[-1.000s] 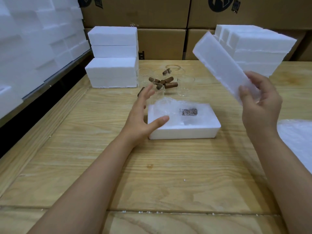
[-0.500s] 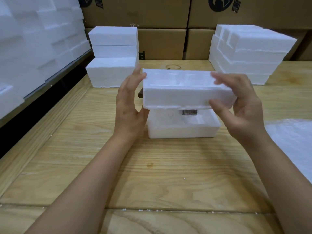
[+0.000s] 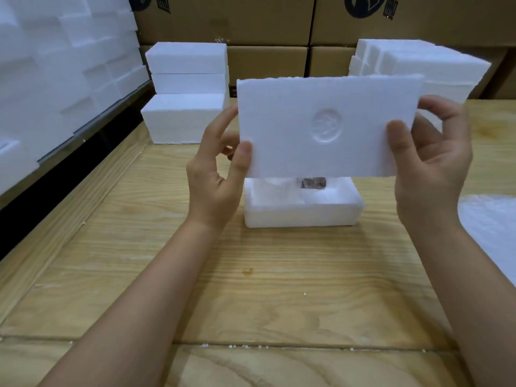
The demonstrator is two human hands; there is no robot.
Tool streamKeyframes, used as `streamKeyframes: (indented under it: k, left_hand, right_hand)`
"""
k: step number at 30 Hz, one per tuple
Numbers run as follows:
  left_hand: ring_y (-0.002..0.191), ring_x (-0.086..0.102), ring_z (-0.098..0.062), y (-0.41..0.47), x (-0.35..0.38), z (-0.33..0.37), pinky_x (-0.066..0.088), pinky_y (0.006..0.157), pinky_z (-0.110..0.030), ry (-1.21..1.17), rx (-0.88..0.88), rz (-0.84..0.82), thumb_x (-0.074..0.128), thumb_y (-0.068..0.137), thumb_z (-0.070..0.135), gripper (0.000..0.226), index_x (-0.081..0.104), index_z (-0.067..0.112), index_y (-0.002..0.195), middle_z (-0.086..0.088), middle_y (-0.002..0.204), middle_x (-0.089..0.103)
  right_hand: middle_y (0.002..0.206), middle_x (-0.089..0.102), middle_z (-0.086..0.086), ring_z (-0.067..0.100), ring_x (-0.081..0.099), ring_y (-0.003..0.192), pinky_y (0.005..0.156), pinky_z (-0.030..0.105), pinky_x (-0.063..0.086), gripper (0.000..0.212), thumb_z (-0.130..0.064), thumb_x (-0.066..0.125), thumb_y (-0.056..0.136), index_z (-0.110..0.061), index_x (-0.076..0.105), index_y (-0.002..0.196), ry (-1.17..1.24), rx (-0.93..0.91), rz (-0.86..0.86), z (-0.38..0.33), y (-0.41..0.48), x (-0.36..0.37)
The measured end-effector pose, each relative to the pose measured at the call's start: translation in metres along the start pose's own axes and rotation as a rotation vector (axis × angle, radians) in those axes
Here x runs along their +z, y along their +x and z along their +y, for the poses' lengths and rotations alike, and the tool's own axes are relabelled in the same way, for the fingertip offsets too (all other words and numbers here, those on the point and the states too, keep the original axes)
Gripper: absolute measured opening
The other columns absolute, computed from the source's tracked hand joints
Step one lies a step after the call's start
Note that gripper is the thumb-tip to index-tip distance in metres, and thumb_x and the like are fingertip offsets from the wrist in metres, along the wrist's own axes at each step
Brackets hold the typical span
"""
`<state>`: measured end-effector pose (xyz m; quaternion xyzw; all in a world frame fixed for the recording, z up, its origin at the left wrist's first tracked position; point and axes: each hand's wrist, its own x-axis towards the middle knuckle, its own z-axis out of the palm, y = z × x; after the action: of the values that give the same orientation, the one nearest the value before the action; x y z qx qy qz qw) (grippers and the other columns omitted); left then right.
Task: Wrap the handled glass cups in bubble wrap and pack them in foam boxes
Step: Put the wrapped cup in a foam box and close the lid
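While the foam box [image 3: 303, 216], wrapped cup [image 3: 311, 183] inside, sits at twelve o'clock on the surface [image 3: 279, 275], left hand [image 3: 215, 174] and right hand [image 3: 435, 163] hold the foam lid [image 3: 329, 127] upright above it in a pinching grip.

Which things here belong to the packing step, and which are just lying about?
In use: foam lid, gripped by left hand and right hand; open foam box; wrapped cup inside it.
Idle: bubble wrap sheet; stacked foam boxes; cardboard cartons.
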<state>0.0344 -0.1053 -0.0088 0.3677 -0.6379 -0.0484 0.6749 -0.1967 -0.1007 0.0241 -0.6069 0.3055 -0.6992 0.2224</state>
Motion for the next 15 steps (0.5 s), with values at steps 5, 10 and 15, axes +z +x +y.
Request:
streamKeyframes:
  k: [5, 10, 15]
  left_hand:
    - [0.067, 0.056, -0.012, -0.008, -0.002, -0.009, 0.043, 0.066, -0.034, -0.002, -0.142, -0.015, 0.050, 0.088, 0.042, 0.027, 0.051, 0.031, 0.112, 0.001, 0.069, 0.060]
    - [0.059, 0.051, -0.020, -0.012, -0.003, -0.013, 0.040, 0.063, -0.029, -0.030, -0.283, -0.060, 0.050, 0.083, 0.047, 0.051, 0.056, 0.018, 0.125, -0.012, 0.064, 0.060]
    - [0.059, 0.053, -0.001, -0.013, -0.001, -0.022, 0.042, 0.064, -0.016, -0.037, -0.395, -0.077, 0.051, 0.080, 0.049, 0.050, 0.060, 0.022, 0.121, 0.018, 0.062, 0.062]
  right_hand:
    - [0.076, 0.069, -0.016, 0.002, 0.063, 0.078, 0.069, 0.020, 0.049, 0.008, -0.021, 0.059, 0.086, -0.022, 0.058, 0.094, 0.006, 0.243, 0.046, 0.013, 0.000, -0.002]
    - [0.075, 0.065, -0.016, 0.002, 0.059, 0.073, 0.065, 0.018, 0.045, 0.010, -0.030, 0.061, 0.077, -0.024, 0.064, 0.084, -0.059, 0.408, 0.014, 0.029, -0.002, -0.002]
    - [0.073, 0.062, -0.013, 0.005, 0.055, 0.071, 0.065, 0.023, 0.040, 0.007, -0.031, 0.064, 0.079, -0.025, 0.066, 0.075, -0.113, 0.538, 0.024, 0.042, -0.002, -0.002]
